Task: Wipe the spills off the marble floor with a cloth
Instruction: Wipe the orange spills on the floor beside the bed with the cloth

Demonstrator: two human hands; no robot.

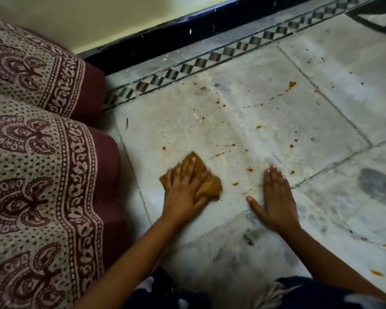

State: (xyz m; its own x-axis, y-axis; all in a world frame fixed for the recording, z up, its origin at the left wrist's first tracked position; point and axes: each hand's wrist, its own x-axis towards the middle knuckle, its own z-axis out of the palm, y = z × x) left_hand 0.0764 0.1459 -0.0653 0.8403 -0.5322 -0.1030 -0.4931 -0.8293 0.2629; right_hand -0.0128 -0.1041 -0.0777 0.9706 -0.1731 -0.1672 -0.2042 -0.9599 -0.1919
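A crumpled brown cloth (211, 185) lies on the white marble floor (243, 121). My left hand (184, 192) presses flat on top of the cloth, fingers spread over it. My right hand (274, 197) rests palm down on the bare floor to the right, holding nothing. Orange spill drops (292, 84) are scattered over the tile beyond both hands, with small spots (250, 169) between the hands and a smear (218, 154) just past the cloth. More orange marks (377, 273) sit at the far right near my arm.
Two maroon cushions under a patterned cover (38, 152) fill the left side, touching the floor's edge. A black skirting (187, 30) and a chequered inlay strip (210, 58) run along the wall at the back. Dark patterned clothing (165, 293) shows at the bottom edge.
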